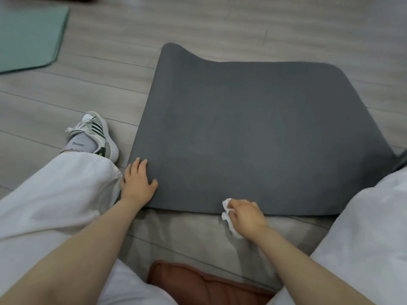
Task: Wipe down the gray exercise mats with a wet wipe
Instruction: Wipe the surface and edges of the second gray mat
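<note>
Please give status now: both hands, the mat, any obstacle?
Left hand flat on gray mat corner. Right hand grips wet wipe at near edge. Nothing on mat.

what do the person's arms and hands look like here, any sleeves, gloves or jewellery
Both forearms are bare to the frame's edge, with no sleeves in view. The left hand and right hand wear no gloves, and no rings, watch or bracelets show on either wrist. Fingernails are too small to judge. White trousers and a striped white sneaker show below the arms.
</note>
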